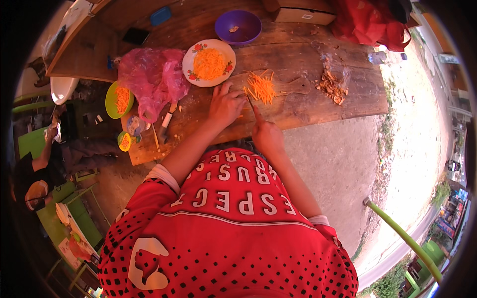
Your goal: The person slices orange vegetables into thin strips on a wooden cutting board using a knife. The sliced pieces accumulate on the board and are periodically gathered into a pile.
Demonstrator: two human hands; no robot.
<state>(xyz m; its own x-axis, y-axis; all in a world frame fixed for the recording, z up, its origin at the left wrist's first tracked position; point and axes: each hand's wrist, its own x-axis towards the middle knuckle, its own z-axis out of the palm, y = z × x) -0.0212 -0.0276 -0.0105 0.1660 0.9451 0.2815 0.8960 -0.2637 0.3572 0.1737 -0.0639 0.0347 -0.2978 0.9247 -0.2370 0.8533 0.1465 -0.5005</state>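
My right hand [267,134] grips a kitchen knife [250,103], the index finger stretched along its spine. Its blade points away from me over the left part of a wooden cutting board [300,85]. Beside the blade, my left hand [228,104] rests with bent fingers at the board's left end. Orange strips, apparently carrot, show by its fingertips; whether the fingers pinch a piece is hidden. A loose heap of cut carrot strips [262,87] lies on the board, right of the blade. Just beyond my left hand stands a flowered plate [189,61] of finer orange shreds.
Leftward on the wooden table [343,117] are a pink plastic bag [152,74], a green bowl [109,100] of strips, plastic cups [126,141] and another handled tool [166,121]. A purple bowl [248,28] stands behind, brown peelings [331,87] right. A person [37,160] sits left.
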